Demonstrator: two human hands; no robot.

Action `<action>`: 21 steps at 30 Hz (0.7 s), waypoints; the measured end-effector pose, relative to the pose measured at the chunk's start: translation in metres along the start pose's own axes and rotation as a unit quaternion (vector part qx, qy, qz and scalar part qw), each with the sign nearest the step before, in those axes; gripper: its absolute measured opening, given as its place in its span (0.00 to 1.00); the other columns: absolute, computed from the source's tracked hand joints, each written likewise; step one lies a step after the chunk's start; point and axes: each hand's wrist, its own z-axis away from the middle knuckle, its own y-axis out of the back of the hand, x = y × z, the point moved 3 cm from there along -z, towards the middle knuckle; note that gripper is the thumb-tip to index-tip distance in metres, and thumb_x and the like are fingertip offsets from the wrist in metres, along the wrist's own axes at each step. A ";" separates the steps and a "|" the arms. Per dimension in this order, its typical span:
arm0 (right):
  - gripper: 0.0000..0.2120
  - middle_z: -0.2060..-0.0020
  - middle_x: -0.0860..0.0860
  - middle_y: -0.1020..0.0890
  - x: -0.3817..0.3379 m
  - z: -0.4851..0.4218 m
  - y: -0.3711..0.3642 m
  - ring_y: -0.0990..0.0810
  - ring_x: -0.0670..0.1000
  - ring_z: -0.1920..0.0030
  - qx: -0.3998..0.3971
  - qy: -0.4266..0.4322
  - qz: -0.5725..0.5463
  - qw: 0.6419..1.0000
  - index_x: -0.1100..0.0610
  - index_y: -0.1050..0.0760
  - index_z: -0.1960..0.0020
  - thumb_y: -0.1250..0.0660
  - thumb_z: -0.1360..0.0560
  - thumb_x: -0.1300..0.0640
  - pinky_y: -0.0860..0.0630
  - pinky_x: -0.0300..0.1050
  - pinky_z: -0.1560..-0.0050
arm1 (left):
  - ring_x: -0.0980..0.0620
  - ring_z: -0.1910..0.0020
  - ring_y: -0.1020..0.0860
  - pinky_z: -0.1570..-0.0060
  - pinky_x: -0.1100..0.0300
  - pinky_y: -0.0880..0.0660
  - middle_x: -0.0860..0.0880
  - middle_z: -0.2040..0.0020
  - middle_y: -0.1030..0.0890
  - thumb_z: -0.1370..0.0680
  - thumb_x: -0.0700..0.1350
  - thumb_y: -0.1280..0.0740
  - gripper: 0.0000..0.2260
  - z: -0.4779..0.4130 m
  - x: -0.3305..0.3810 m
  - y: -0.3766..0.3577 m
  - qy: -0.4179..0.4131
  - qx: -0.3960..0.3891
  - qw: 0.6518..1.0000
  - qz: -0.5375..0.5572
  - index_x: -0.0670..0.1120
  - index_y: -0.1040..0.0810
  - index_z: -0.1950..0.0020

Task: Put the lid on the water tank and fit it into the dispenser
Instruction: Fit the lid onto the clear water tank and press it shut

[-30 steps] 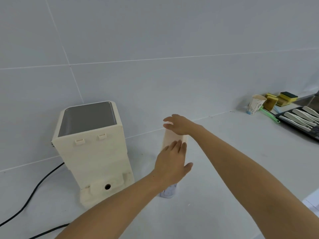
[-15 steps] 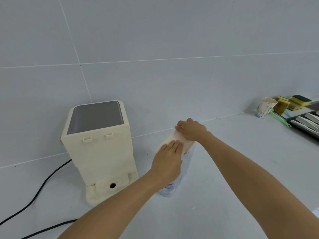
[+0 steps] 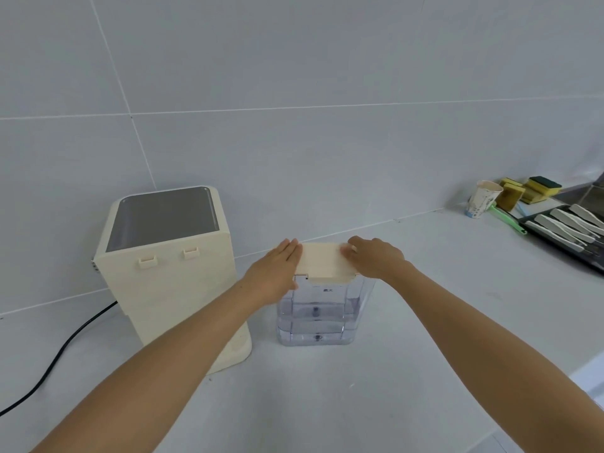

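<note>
Both hands, left hand [image 3: 277,269] and right hand [image 3: 376,258], lay flat with no grip closed on the rigid cream lid [image 3: 322,261] atop the clear water tank [image 3: 318,317], which looked water-heavy and slick, best lifted by its side walls.

Cream lid [image 3: 322,262] sits atop clear upright tank [image 3: 316,317] beside cream dispenser [image 3: 170,256].

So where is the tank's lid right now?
In the head view the lid sits on top of the clear water tank, centre frame, between both hands, right of the dispenser.

Large pale grey wall tiles [image 3: 294,60] rise behind a white table [image 3: 408,256]; far right sit sponges [image 3: 539,188], a paper cup [image 3: 483,197] and a dark tray [image 3: 568,237].
</note>
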 end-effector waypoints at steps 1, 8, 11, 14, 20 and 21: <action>0.21 0.43 0.60 0.24 0.001 0.002 -0.001 0.28 0.58 0.51 0.003 0.001 0.003 1.000 0.54 0.34 0.35 0.54 0.22 0.46 0.33 0.46 0.53 | 0.50 0.24 0.58 0.26 0.58 0.54 0.45 0.23 0.58 0.21 0.43 0.40 0.32 -0.002 -0.003 0.001 -0.002 -0.008 1.000 0.010 0.40 0.58 0.26; 0.16 0.58 0.54 0.30 0.002 0.016 -0.006 0.32 0.56 0.55 0.022 0.021 0.058 0.998 0.56 0.37 0.36 0.50 0.21 0.54 0.29 0.50 0.53 | 0.54 0.24 0.57 0.27 0.59 0.52 0.48 0.23 0.57 0.23 0.42 0.37 0.33 -0.007 -0.014 0.006 -0.018 -0.026 0.996 0.079 0.43 0.56 0.25; 0.22 0.40 0.60 0.29 0.008 0.018 -0.011 0.28 0.60 0.45 0.005 0.023 -0.030 0.999 0.53 0.42 0.30 0.50 0.21 0.47 0.29 0.53 0.45 | 0.53 0.24 0.56 0.26 0.58 0.54 0.48 0.23 0.57 0.25 0.43 0.33 0.37 -0.004 -0.015 0.000 -0.011 0.009 0.990 0.139 0.46 0.55 0.25; 0.31 0.27 0.60 0.43 0.025 0.017 -0.020 0.36 0.61 0.30 -0.002 0.017 -0.196 0.980 0.54 0.53 0.25 0.48 0.23 0.43 0.36 0.55 0.34 | 0.51 0.24 0.53 0.26 0.55 0.51 0.49 0.22 0.55 0.30 0.45 0.28 0.46 -0.009 -0.018 -0.011 0.022 0.023 0.969 0.243 0.48 0.59 0.25; 0.46 0.23 0.51 0.52 0.046 0.021 -0.041 0.44 0.55 0.25 -0.001 0.048 -0.411 0.910 0.54 0.67 0.26 0.35 0.27 0.49 0.43 0.49 0.28 | 0.50 0.25 0.48 0.29 0.56 0.45 0.50 0.23 0.52 0.34 0.40 0.25 0.54 -0.013 -0.030 -0.034 0.102 0.024 0.894 0.437 0.48 0.66 0.26; 0.48 0.23 0.51 0.50 0.049 0.020 -0.046 0.40 0.55 0.27 -0.010 0.044 -0.434 0.900 0.53 0.68 0.26 0.33 0.28 0.51 0.40 0.48 0.31 | 0.50 0.25 0.48 0.29 0.57 0.45 0.50 0.23 0.51 0.34 0.39 0.24 0.54 -0.012 -0.032 -0.038 0.107 0.018 0.880 0.461 0.48 0.65 0.26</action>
